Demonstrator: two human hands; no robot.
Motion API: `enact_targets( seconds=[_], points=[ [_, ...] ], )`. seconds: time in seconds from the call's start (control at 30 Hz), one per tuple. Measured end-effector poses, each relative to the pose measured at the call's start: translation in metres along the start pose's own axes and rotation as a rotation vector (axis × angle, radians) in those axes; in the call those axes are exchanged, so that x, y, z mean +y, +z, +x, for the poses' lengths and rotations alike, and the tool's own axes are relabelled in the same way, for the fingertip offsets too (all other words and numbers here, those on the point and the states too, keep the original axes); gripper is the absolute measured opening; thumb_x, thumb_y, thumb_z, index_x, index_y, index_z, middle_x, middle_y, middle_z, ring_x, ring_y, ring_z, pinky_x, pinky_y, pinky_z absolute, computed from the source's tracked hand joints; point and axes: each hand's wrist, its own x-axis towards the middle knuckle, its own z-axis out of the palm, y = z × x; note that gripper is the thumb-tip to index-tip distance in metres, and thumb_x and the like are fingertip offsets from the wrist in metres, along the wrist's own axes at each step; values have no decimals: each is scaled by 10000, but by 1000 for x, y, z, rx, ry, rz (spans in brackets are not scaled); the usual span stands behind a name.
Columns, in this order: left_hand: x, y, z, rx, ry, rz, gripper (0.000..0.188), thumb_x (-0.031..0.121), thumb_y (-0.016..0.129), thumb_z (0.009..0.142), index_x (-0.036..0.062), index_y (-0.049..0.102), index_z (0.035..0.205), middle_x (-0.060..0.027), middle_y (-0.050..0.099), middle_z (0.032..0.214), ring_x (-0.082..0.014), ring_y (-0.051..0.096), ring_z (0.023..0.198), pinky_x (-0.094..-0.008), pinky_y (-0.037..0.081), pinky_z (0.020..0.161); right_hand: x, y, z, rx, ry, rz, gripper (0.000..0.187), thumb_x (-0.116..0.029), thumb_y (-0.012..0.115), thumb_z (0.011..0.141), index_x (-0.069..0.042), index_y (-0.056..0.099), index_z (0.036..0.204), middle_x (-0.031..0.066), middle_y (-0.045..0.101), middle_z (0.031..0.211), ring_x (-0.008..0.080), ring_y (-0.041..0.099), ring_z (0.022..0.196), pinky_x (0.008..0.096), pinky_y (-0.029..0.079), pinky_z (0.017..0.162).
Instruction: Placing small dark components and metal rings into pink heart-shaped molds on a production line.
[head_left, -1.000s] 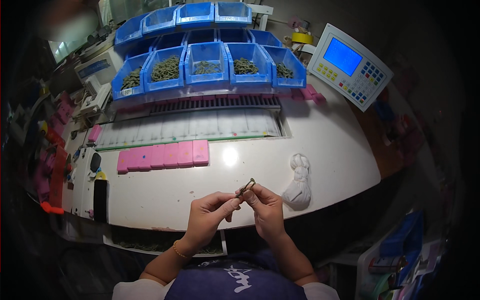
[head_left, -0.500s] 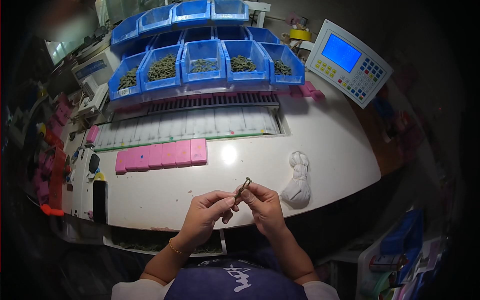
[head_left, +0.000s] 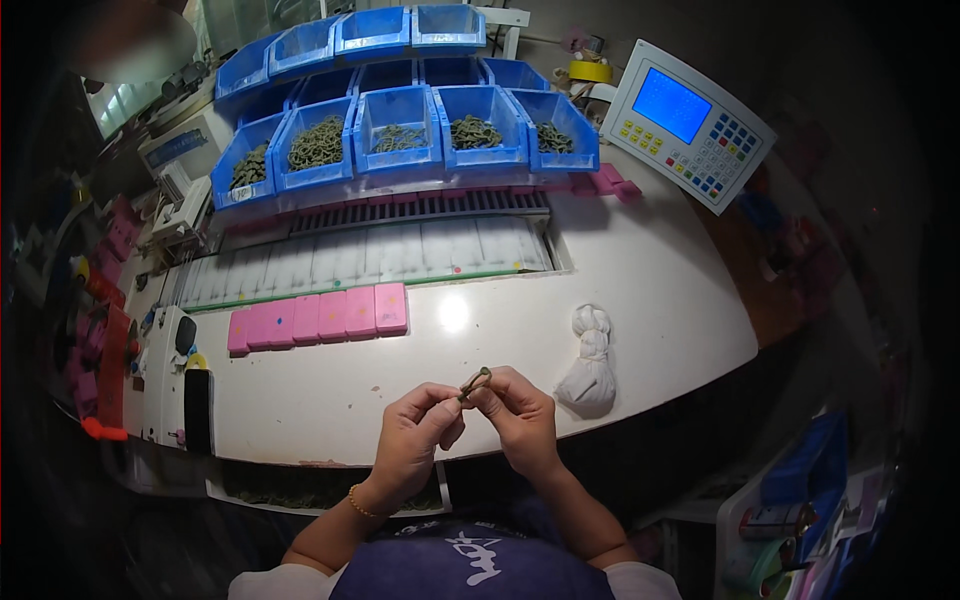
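Note:
Just above the near edge of the white worktop, my two hands meet at the fingertips. Between them is a small dark-green ring-shaped piece [head_left: 476, 381]. My left hand [head_left: 413, 432] pinches its lower end between thumb and forefinger, the other fingers curled in. The thumb and fingers of my right hand [head_left: 521, 424] close on its upper part. Some of the piece is hidden behind the fingertips. To the right of my right hand, a knotted white cloth bundle [head_left: 588, 362] lies on the worktop.
Blue bins [head_left: 397, 128] stand in tiers at the back, several holding green pieces. Before them runs a long whitish panel [head_left: 380, 255], then a row of pink blocks [head_left: 318, 318]. A keypad console [head_left: 690, 125] with a blue screen stands back right. An open drawer [head_left: 235, 490] lies below the front edge.
The green piece has tilted between my fingers, its loop now showing more rounded. Both hands stay pinched on it in nearly the same spot. The whole view has shifted slightly.

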Motion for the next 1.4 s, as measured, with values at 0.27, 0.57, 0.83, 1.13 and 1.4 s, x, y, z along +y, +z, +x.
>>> enact_targets(
  seconds=[0.27,0.57,0.83,1.13,1.4],
  points=[
    [7,4,-3,-58,-128,-205,120,134,583,912,33,582,977,3,480,687,-85,374,564,-250,341,611,8,-6,1,-61,-226,-310,110,11,640,926,7,666,1033,95,640,1011,169,639,904,286,531,806],
    [-6,-64,-76,-103,-184,838,179,174,592,885,21,614,795,-52,597,663,-195,556,558,-349,462,557,-11,4,7,20,-529,-768,160,51,732,816,8,695,966,91,669,902,198,625,798,295,513,679],
    [16,-81,-92,85,-83,1154,139,156,753,843,25,723,879,-138,689,783,-249,649,645,-323,510,605,0,8,5,-12,-539,-783,194,26,750,802,-17,716,988,83,674,894,207,624,778,305,512,651],
    [21,-20,-18,30,488,738,294,-6,770,798,10,708,1085,-119,713,1013,-125,660,750,-247,552,660,8,9,-9,-51,-541,-819,234,17,761,785,-41,718,1008,78,677,896,216,635,775,312,520,624],
    [15,-25,-20,45,331,670,101,-21,728,831,-12,740,930,-109,737,869,-150,709,768,-248,569,684,-11,-3,-7,-212,-303,-602,255,65,708,828,-33,600,1037,122,658,1038,235,644,926,321,524,791]
  ],
)
